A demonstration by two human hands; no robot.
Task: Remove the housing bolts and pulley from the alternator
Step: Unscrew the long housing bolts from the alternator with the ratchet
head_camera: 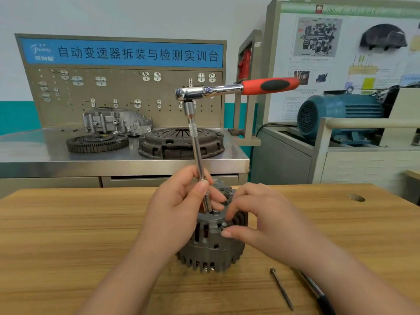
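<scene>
2 hands atop alternator (pixel 211 251): left hand (pixel 175 210) grips socket extension (pixel 196 151), right hand (pixel 261 219) pinches housing bolt (pixel 223 224); extension best kept square.

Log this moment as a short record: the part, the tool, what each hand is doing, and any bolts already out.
part: alternator, upright on table
tool: ratchet on extension, standing on the alternator's top, handle pointing right
left hand: grips extension low, near the socket
right hand: pinches rim bolt seated in the housing
bolts out: one loose bolt on table, front right
</scene>
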